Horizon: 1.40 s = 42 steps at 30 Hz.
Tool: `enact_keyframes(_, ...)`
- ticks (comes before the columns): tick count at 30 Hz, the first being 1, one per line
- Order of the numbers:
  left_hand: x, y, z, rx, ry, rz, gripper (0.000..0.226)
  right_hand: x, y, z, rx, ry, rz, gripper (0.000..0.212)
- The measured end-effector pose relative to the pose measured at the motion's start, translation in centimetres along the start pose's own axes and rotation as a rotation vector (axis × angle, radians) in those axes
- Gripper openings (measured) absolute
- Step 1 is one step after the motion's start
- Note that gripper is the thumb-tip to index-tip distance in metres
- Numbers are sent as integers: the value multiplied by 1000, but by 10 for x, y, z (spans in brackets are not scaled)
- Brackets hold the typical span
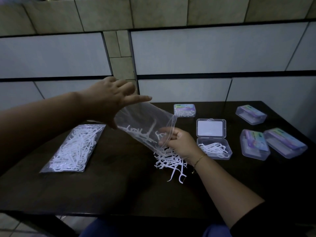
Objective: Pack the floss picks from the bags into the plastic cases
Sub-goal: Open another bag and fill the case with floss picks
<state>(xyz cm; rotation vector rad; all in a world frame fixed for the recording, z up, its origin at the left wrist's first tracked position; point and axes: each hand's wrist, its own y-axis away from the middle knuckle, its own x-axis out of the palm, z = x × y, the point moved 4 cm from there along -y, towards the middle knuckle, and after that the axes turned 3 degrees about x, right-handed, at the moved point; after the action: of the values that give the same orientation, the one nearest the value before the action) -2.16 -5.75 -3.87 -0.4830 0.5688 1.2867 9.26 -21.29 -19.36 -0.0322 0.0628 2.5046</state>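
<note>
The left hand (109, 100) grips the tilted bag (143, 127) high, the right hand (177, 144) pinches its low mouth over spilled picks (169, 161), nearer the open case (214, 149) just right of the pile.

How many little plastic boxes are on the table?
5: one open case holding picks, one closed behind it, three closed on the right. None seem hidden.
</note>
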Motion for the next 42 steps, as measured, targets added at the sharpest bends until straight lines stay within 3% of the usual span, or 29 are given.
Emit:
enact_keyframes(6, 0, 0, 4, -51, 109, 59, 110, -3, 5, -1, 13, -63, 94, 43)
enact_keyframes(13, 1, 0, 6, -56, 157, 52, 100, -7, 12, 8, 4, 249, 76, 49)
enact_keyframes(19, -3, -1, 1, 8, 137, -143, 100, -1, 12, 3, -3, 666, -74, 36)
enact_keyframes(25, -4, 0, 4, 19, 120, -162, 98, -1, 9, 3, -85, 708, -101, 2)
enact_keyframes(29, -5, 2, 9, -2, 101, -157, 99, -6, 10, 3, -58, 782, -122, 13)
enact_keyframes(32, -5, 1, 9, -7, 100, -164, 100, -5, 8, 5, -18, 781, -102, 10)
enact_keyframes(36, -8, 1, 4, 9, 97, -214, 102, -3, 6, 2, 81, 669, -34, 23)
enact_keyframes(40, -12, 2, 2, 29, 121, -261, 102, 2, 6, 1, 96, 413, -9, 52)
enact_keyframes(42, -17, 1, 4, 33, 134, -288, 102, 2, 6, 7, 60, 223, -26, 37)
